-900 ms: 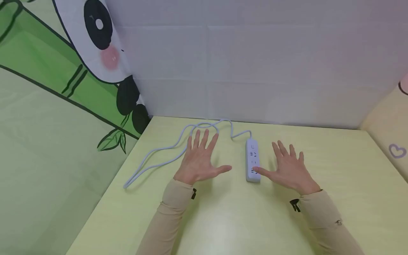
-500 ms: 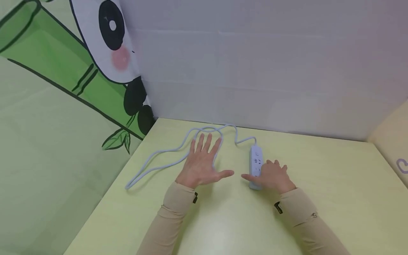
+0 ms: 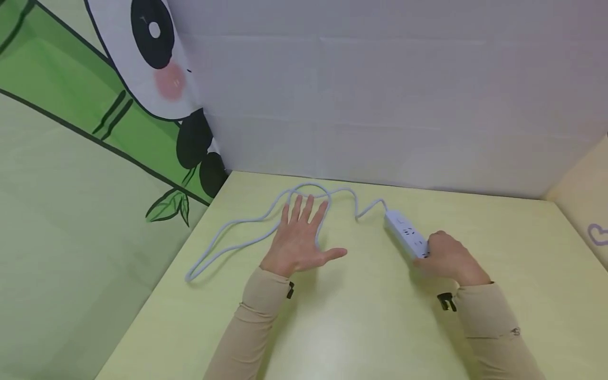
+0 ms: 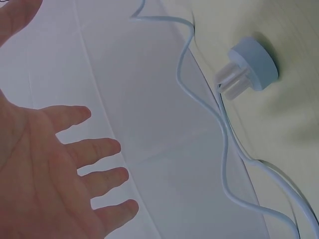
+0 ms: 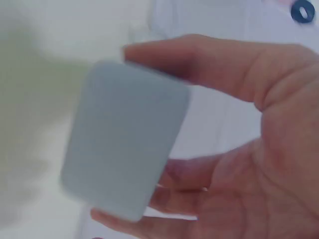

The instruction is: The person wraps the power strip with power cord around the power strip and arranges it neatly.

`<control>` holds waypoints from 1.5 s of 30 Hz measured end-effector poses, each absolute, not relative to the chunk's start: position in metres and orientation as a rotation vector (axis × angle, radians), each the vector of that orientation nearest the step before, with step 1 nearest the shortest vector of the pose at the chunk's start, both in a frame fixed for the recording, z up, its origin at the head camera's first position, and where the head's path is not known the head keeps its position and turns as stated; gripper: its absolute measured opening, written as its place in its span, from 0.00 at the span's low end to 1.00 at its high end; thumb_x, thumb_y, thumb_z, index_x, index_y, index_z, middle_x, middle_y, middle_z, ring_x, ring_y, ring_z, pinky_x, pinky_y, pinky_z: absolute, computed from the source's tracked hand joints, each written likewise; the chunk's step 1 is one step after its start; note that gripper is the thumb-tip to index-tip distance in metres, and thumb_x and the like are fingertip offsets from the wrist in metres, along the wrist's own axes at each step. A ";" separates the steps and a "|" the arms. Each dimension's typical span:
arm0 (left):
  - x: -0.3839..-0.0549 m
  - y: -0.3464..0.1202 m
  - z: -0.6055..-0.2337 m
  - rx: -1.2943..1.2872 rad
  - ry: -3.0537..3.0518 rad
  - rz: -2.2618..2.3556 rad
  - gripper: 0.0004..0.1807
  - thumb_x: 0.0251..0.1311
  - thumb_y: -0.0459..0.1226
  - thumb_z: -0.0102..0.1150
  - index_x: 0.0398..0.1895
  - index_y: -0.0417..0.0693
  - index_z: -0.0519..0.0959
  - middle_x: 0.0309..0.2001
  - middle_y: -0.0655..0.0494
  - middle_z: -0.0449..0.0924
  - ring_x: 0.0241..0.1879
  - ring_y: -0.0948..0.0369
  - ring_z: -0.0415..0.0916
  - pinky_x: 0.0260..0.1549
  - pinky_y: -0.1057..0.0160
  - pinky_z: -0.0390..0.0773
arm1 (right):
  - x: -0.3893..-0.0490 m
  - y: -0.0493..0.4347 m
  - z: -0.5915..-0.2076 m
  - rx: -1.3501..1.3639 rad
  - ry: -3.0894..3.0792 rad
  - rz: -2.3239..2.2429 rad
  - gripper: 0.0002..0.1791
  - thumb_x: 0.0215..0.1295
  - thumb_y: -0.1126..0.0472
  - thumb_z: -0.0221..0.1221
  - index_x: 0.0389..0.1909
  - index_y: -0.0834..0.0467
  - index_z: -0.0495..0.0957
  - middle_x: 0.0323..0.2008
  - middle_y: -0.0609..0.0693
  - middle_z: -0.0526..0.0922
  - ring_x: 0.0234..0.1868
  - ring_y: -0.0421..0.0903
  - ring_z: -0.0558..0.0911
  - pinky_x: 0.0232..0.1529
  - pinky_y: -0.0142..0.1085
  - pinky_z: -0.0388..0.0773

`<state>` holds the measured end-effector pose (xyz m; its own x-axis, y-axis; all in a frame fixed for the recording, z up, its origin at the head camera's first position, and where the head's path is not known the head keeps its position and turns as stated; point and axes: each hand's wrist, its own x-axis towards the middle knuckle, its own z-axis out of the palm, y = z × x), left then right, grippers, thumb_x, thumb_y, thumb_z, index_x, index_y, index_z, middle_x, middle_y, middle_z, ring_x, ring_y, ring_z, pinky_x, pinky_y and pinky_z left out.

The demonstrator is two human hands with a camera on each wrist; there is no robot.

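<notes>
The white, smooth-plastic power strip (image 3: pixel 406 234) lay right of centre on the pale yellow-green table (image 3: pixel 351 322), angled toward lower right. Your right hand (image 3: pixel 448 258) gripped its near end, fingers curled round the rectangular body. Its thin round cable (image 3: pixel 247 224) looped left. Your left hand (image 3: pixel 299 240) rested flat, fingers spread, on that loop.

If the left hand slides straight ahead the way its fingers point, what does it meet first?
Most likely the white power cable: its loop curves across the pale yellow-green table just beyond the fingertips of the flat left hand. Whether they already touch it is unclear. Past the loop stands the white back wall.
</notes>
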<state>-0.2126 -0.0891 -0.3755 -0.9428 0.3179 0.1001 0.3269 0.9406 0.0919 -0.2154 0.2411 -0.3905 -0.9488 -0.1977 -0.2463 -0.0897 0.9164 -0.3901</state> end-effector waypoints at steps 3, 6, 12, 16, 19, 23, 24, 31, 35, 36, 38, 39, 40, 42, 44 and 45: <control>-0.213 -0.089 -0.375 -0.501 -3.016 -0.172 0.59 0.54 0.78 0.48 0.83 0.59 0.46 0.82 0.45 0.45 0.82 0.44 0.36 0.78 0.41 0.38 | -0.210 0.267 -0.372 -0.232 2.816 -0.491 0.25 0.57 0.56 0.65 0.42 0.74 0.73 0.39 0.62 0.75 0.35 0.54 0.74 0.31 0.40 0.71; -0.213 -0.090 -0.374 -0.493 -3.029 -0.186 0.59 0.54 0.77 0.49 0.83 0.59 0.46 0.82 0.45 0.45 0.82 0.44 0.36 0.78 0.41 0.38 | -0.205 0.293 -0.361 -0.259 2.814 -0.462 0.24 0.56 0.59 0.65 0.44 0.76 0.72 0.38 0.62 0.76 0.35 0.54 0.75 0.31 0.40 0.71; -0.213 -0.090 -0.376 -0.503 -3.048 -0.168 0.59 0.55 0.77 0.48 0.83 0.60 0.44 0.82 0.45 0.45 0.82 0.44 0.35 0.78 0.40 0.39 | -0.202 0.324 -0.357 -0.276 2.743 -0.512 0.32 0.57 0.64 0.61 0.56 0.79 0.62 0.44 0.71 0.77 0.37 0.56 0.76 0.32 0.38 0.69; -0.213 -0.088 -0.377 -0.512 -3.066 -0.180 0.59 0.56 0.77 0.47 0.83 0.60 0.42 0.82 0.46 0.44 0.82 0.46 0.34 0.78 0.40 0.37 | -0.204 0.323 -0.359 -0.252 2.755 -0.553 0.32 0.58 0.61 0.59 0.58 0.74 0.61 0.46 0.70 0.77 0.37 0.54 0.75 0.30 0.38 0.66; -0.212 -0.088 -0.379 -0.525 -3.074 -0.192 0.60 0.56 0.77 0.47 0.83 0.59 0.40 0.82 0.47 0.43 0.82 0.46 0.34 0.78 0.40 0.37 | -0.206 0.312 -0.363 -0.259 2.822 -0.538 0.30 0.64 0.53 0.59 0.57 0.72 0.65 0.44 0.67 0.80 0.34 0.52 0.75 0.27 0.37 0.65; -0.212 -0.087 -0.380 -0.553 -3.057 -0.182 0.59 0.57 0.76 0.47 0.83 0.58 0.41 0.82 0.46 0.45 0.82 0.46 0.36 0.78 0.39 0.36 | -0.207 0.298 -0.365 -0.308 2.938 -0.520 0.39 0.65 0.36 0.62 0.53 0.70 0.74 0.40 0.61 0.84 0.31 0.48 0.76 0.26 0.36 0.67; -0.212 -0.087 -0.380 -0.561 -3.048 -0.180 0.58 0.58 0.75 0.48 0.83 0.58 0.42 0.82 0.45 0.46 0.82 0.46 0.37 0.77 0.38 0.35 | -0.206 0.295 -0.365 -0.311 2.965 -0.528 0.41 0.63 0.33 0.63 0.53 0.69 0.75 0.41 0.60 0.85 0.31 0.48 0.76 0.26 0.36 0.67; -0.214 -0.088 -0.379 -0.602 -2.926 -0.262 0.40 0.73 0.57 0.50 0.80 0.48 0.55 0.76 0.44 0.62 0.80 0.46 0.50 0.76 0.34 0.36 | -0.189 0.283 -0.348 -0.312 3.078 -0.664 0.41 0.62 0.31 0.62 0.56 0.65 0.78 0.44 0.61 0.86 0.34 0.49 0.78 0.26 0.35 0.68; -0.220 -0.079 -0.377 -0.668 -2.851 -0.494 0.31 0.77 0.48 0.48 0.77 0.44 0.61 0.74 0.45 0.66 0.79 0.47 0.54 0.77 0.37 0.39 | -0.173 0.281 -0.333 -0.321 3.144 -0.810 0.34 0.63 0.36 0.65 0.55 0.61 0.79 0.42 0.58 0.86 0.34 0.49 0.79 0.26 0.34 0.69; -0.222 -0.075 -0.375 -0.691 -2.837 -0.582 0.30 0.77 0.47 0.47 0.77 0.44 0.61 0.74 0.45 0.66 0.79 0.47 0.53 0.77 0.38 0.39 | -0.170 0.280 -0.330 -0.338 3.162 -0.848 0.32 0.63 0.38 0.66 0.55 0.60 0.79 0.41 0.58 0.86 0.34 0.49 0.79 0.26 0.33 0.69; -0.225 -0.068 -0.373 -0.750 -2.801 -0.752 0.29 0.78 0.46 0.46 0.76 0.44 0.62 0.74 0.45 0.66 0.79 0.48 0.53 0.78 0.41 0.39 | -0.162 0.277 -0.325 -0.381 3.198 -0.918 0.28 0.62 0.41 0.69 0.53 0.59 0.81 0.39 0.55 0.87 0.33 0.46 0.79 0.26 0.32 0.69; -0.227 -0.064 -0.371 -0.785 -2.784 -0.825 0.29 0.78 0.46 0.46 0.76 0.44 0.62 0.75 0.46 0.66 0.79 0.48 0.52 0.79 0.43 0.39 | -0.158 0.276 -0.324 -0.408 3.213 -0.952 0.26 0.61 0.43 0.70 0.52 0.58 0.81 0.38 0.54 0.87 0.32 0.45 0.79 0.26 0.32 0.69; -0.228 -0.061 -0.370 -0.819 -2.773 -0.892 0.28 0.78 0.46 0.46 0.76 0.45 0.63 0.75 0.47 0.65 0.80 0.49 0.52 0.79 0.44 0.40 | -0.155 0.274 -0.323 -0.439 3.225 -0.986 0.25 0.60 0.45 0.71 0.51 0.57 0.82 0.37 0.53 0.87 0.31 0.43 0.78 0.26 0.31 0.70; -0.230 -0.057 -0.368 -0.879 -2.757 -1.011 0.27 0.78 0.46 0.46 0.75 0.47 0.65 0.74 0.50 0.67 0.79 0.51 0.54 0.79 0.47 0.41 | -0.148 0.271 -0.321 -0.504 3.248 -1.042 0.21 0.59 0.49 0.73 0.48 0.56 0.83 0.35 0.50 0.87 0.29 0.40 0.78 0.25 0.30 0.70; -0.233 -0.055 -0.368 -0.925 -2.757 -1.104 0.24 0.78 0.47 0.48 0.72 0.50 0.71 0.70 0.54 0.73 0.76 0.54 0.62 0.78 0.52 0.51 | -0.143 0.268 -0.320 -0.548 3.254 -1.102 0.20 0.57 0.52 0.74 0.47 0.55 0.83 0.34 0.48 0.86 0.27 0.37 0.77 0.24 0.29 0.70; -0.233 -0.055 -0.369 -0.950 -2.755 -1.166 0.23 0.77 0.46 0.50 0.69 0.50 0.74 0.66 0.55 0.77 0.72 0.55 0.68 0.76 0.54 0.58 | -0.140 0.267 -0.319 -0.573 3.252 -1.125 0.19 0.56 0.53 0.75 0.47 0.55 0.84 0.33 0.48 0.86 0.27 0.36 0.77 0.24 0.29 0.69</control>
<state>-0.2334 -0.0554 -0.3686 -0.8169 0.5299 0.2277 0.5324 0.5408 0.6512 -0.1404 0.2672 -0.3193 -0.8880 -0.1873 0.4200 -0.4068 0.7458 -0.5276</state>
